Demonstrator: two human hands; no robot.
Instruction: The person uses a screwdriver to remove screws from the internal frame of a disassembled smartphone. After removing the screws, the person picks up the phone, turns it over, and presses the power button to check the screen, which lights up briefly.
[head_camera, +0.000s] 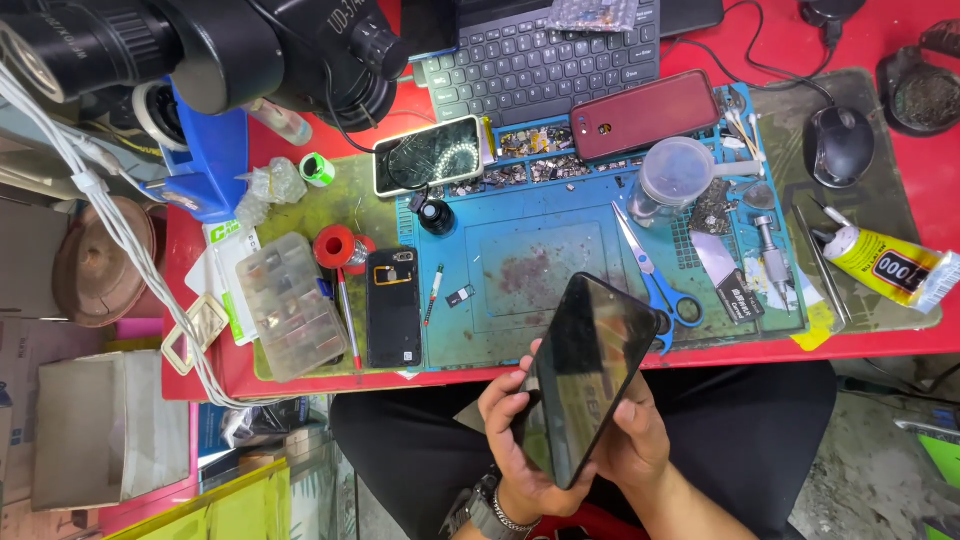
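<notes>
L hand (512, 425): my grip wraps the black phone (583, 375), left edge.
R hand (632, 435): cups phone's right side.
Scissors (655, 285): on desk (900, 345), just beyond phone.

Bare forearms, metal-link wristwatch (487, 512) (left wrist), dark trousers (740, 420) over the lap.

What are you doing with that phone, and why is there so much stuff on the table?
A person sits at a red table and holds a black phone in both hands, dark screen up, over the lap. The left hand cups one long side, the right hand the other. On the blue mat lie blue scissors, a phone with its back off, a red phone and many small parts. A glue tube lies at the right.
</notes>
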